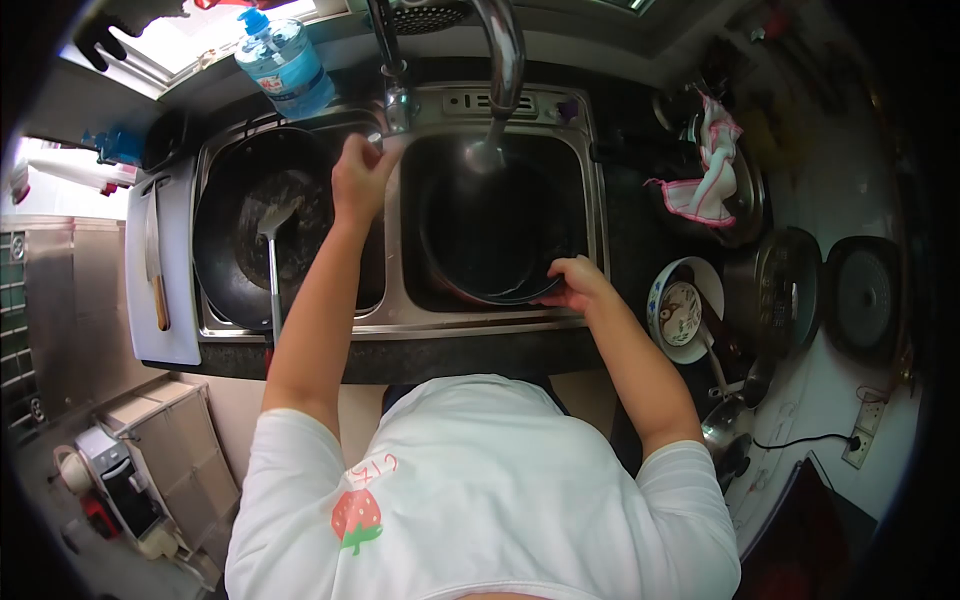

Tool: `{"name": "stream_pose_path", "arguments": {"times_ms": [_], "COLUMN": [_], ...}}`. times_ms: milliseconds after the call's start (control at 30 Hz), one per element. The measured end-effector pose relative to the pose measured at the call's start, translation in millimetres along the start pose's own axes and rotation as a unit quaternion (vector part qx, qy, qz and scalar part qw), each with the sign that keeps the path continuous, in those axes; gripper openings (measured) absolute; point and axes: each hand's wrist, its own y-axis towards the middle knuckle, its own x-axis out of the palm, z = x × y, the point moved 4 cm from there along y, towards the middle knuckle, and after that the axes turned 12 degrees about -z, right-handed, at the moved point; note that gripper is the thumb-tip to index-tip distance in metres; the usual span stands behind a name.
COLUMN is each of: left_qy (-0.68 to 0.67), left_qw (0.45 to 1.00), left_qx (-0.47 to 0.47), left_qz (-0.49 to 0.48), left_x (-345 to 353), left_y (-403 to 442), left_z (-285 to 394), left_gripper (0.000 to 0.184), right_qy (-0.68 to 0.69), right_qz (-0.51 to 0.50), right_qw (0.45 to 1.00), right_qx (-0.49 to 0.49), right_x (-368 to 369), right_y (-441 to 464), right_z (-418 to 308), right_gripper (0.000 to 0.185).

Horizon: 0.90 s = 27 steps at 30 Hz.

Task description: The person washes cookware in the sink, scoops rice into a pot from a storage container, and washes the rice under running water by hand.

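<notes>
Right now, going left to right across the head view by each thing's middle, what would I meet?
Knife, black wok, left hand, dark round pot, right hand, patterned bowl, dark open lid.

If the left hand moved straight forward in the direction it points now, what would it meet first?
Most likely the metal tap base, which appears just beyond the left hand. Depth is unclear from this one view, so the two may already be touching.
</notes>
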Motion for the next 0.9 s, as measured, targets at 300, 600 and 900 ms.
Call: {"name": "stream_pose_path", "arguments": {"times_ms": [300, 600, 900], "left_qy": [-0.271, -0.454, -0.529], "left_qw": [0.961, 0.75, 0.698], "left_qx": [-0.044, -0.351, -0.402], "left_qz": [-0.025, -0.327, -0.269], "left_x": [-5, 146, 182], "left_y": [44, -108, -119], "left_z": [9, -33, -60], "left_gripper": [0.027, 0.057, 0.043], "right_qy": [-0.048, 0.0, -0.443], "right_qz": [0.087, 0.164, 0.365], "right_qw": [0.99, 0.96, 0.725], "right_qx": [-0.103, -0.227, -0.38], "right_x": [2, -12, 6], "right_y": [1, 16, -30], "right_z": [-9, 31, 38], "right_gripper": [0.035, 0.062, 0.079]}}
